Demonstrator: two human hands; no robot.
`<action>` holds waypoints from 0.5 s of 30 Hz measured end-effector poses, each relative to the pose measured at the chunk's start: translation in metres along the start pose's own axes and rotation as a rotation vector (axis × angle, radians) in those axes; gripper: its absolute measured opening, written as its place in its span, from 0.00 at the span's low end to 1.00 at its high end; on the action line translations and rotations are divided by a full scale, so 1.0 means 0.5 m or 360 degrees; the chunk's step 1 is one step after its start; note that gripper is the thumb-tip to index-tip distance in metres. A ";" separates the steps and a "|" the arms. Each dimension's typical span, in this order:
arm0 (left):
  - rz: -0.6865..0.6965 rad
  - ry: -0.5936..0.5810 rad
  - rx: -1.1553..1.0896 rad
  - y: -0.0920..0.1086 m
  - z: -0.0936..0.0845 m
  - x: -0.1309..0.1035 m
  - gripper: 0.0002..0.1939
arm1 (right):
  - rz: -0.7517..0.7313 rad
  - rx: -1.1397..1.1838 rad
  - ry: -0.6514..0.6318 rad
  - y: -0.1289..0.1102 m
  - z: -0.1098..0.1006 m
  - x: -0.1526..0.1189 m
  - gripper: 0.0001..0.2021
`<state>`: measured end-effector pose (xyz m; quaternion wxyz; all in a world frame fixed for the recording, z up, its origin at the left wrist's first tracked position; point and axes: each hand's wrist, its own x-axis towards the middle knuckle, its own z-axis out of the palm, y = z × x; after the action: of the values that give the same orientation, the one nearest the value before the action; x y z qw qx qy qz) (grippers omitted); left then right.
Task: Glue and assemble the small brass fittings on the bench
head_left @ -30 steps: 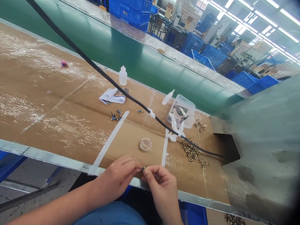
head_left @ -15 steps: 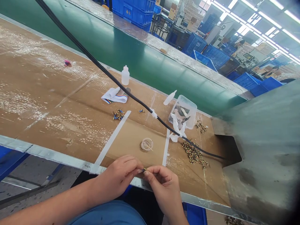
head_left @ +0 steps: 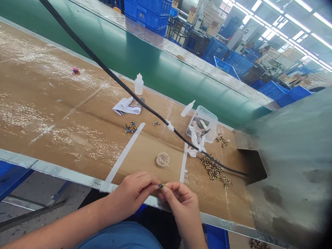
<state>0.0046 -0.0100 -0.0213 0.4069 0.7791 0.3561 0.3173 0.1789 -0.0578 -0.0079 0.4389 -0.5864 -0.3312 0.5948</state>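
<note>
A tiny blue and gold-brown part (head_left: 161,185) is pinched between my two hands just above the table's front edge. My left hand (head_left: 137,190) grips its left end between thumb and index finger. From the other side, my right hand (head_left: 181,200) holds it the same way; its far end is hidden by the fingertips. Beyond them stands a small clear cup (head_left: 163,159) with a thin stick in it. Farther off lie several blue and gold pieces (head_left: 131,127), and a single similar one (head_left: 156,122). On the right is a heap of small gold and dark parts (head_left: 212,168).
A black cable (head_left: 114,76) crosses above the cardboard-covered table. A clear plastic box (head_left: 211,119), a squeeze bottle (head_left: 139,85), a smaller tapered bottle (head_left: 188,108) and a folded white strip (head_left: 127,105) line the back. A metal panel (head_left: 293,166) bounds the right side.
Both hands stay nearly in place. The small part between the fingertips has turned slightly and moved a little up and right, so more of its blue end shows.
</note>
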 end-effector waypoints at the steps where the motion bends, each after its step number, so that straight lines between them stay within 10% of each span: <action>1: 0.0001 -0.0004 -0.0003 0.000 -0.001 0.000 0.07 | 0.0005 0.0024 0.0010 0.001 0.000 0.000 0.12; 15: 0.0185 -0.0037 0.0139 -0.007 0.009 -0.020 0.10 | 0.0243 0.0081 0.0012 -0.021 0.012 0.000 0.18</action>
<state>0.0016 -0.0187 -0.0285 0.3573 0.8191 0.3191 0.3156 0.1743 -0.0530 0.0022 0.4085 -0.6008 -0.2685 0.6325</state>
